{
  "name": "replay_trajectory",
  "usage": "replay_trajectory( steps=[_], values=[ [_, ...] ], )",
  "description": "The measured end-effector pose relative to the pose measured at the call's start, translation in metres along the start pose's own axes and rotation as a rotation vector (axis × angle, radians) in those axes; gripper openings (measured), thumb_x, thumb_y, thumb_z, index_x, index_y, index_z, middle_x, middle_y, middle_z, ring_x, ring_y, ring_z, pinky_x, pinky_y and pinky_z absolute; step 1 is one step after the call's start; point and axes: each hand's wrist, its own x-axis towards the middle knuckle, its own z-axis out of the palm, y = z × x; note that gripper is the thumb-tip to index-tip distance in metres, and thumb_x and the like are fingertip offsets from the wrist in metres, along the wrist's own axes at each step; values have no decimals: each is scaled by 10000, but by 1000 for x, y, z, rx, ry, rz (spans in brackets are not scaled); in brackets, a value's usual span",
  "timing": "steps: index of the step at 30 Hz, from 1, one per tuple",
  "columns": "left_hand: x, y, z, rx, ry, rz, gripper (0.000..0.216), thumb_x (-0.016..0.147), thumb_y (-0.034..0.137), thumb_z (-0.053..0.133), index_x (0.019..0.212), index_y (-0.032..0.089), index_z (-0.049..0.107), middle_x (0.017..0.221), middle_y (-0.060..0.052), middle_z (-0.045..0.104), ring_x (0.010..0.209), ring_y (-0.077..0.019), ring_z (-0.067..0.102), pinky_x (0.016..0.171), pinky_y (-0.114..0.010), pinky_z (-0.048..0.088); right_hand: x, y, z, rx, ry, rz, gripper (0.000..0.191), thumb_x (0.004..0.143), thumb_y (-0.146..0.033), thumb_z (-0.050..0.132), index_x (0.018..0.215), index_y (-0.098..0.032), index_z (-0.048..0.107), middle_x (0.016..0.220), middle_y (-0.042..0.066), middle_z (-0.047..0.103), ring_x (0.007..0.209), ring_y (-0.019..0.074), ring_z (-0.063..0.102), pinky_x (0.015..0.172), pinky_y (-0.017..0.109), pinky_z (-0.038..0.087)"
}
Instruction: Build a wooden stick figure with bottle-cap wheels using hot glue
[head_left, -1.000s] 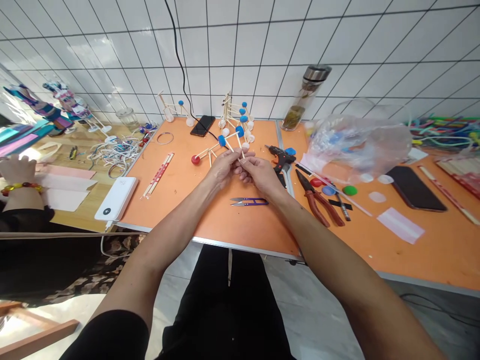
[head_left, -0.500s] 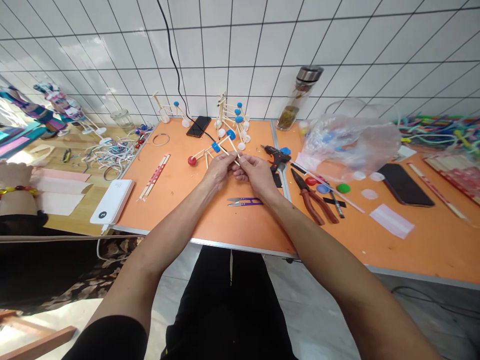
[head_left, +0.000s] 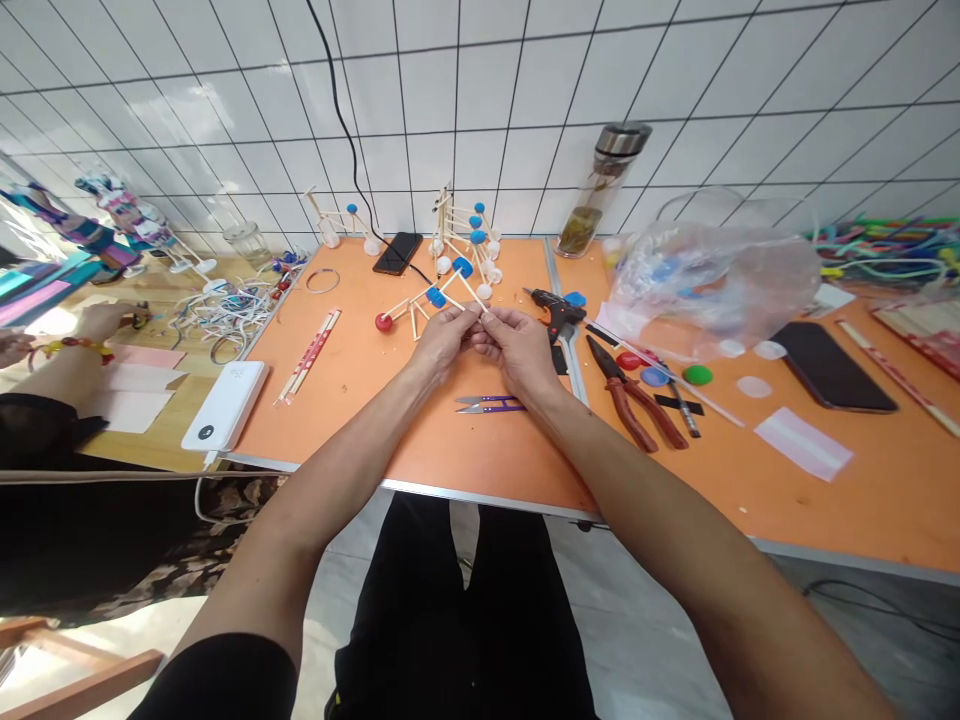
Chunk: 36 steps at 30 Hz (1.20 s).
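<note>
My left hand point(head_left: 444, 340) and my right hand point(head_left: 516, 345) meet above the orange table point(head_left: 420, 440), both pinching the near ends of thin wooden sticks. The sticks belong to a small stick model point(head_left: 431, 297) with blue caps and a red cap point(head_left: 383, 322) at its left end. Just beyond it stands a taller stick model point(head_left: 461, 245) with blue and white caps. Purple thread snips point(head_left: 487, 404) lie on the table right below my hands.
A black glue gun point(head_left: 556, 312), red pliers point(head_left: 628, 400), loose caps and a clear plastic bag point(head_left: 712, 275) lie to the right, with a phone point(head_left: 832, 365). Wrapped chopsticks point(head_left: 311, 352), a white power bank point(head_left: 223, 405) and a bottle point(head_left: 604, 185) are around. Another person's arm point(head_left: 67, 360) works at far left.
My hands have stayed together on the sticks, shifting only slightly. The person at the left has stretched an arm out over their table.
</note>
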Motion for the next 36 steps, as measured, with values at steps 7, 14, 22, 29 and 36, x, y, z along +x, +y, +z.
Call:
replay_trajectory(
  steps=[7, 14, 22, 29, 36],
  values=[
    [-6, -4, 0, 61, -140, 44, 60, 1090, 153, 854, 1071, 177, 906, 1021, -44, 889, 921, -128, 818, 967, -276, 634, 17, -10, -16, -21, 84, -163, 278, 987, -318, 1006, 940, -232, 746, 791, -45, 785, 657, 84, 727, 690, 170, 661],
    [-5, 18, -10, 289, -36, 85, 147, 923, 67, 759, 963, 169, 858, 1037, -126, 930, 893, -211, 870, 874, -327, 638, 45, -42, -49, -70, 268, -472, 250, 1043, -360, 934, 986, -245, 720, 865, -31, 816, 666, 82, 747, 613, 157, 642],
    [34, 91, -59, 952, 448, 557, 199, 928, 78, 747, 1033, 221, 838, 1186, -102, 913, 1209, -310, 830, 1129, -424, 605, 49, -52, -65, -243, 239, -550, 146, 1090, -299, 861, 992, -259, 761, 847, 0, 819, 670, 137, 790, 633, 231, 700],
    [45, 94, -50, 1567, 342, 171, 273, 1036, 323, 825, 1290, 234, 875, 1610, -212, 827, 1543, -514, 728, 1231, -625, 555, 33, -49, -49, -398, 173, -512, 92, 1059, -161, 779, 1002, -233, 790, 841, 12, 853, 673, 151, 786, 628, 253, 660],
    [53, 91, -45, 1800, 269, -41, 257, 1104, 312, 688, 1253, 246, 887, 1608, -168, 839, 1520, -425, 767, 1170, -508, 616, 24, -45, -39, -599, 143, -553, 100, 1011, -160, 756, 961, -221, 817, 813, 9, 830, 638, 179, 764, 652, 325, 648]
  ],
)
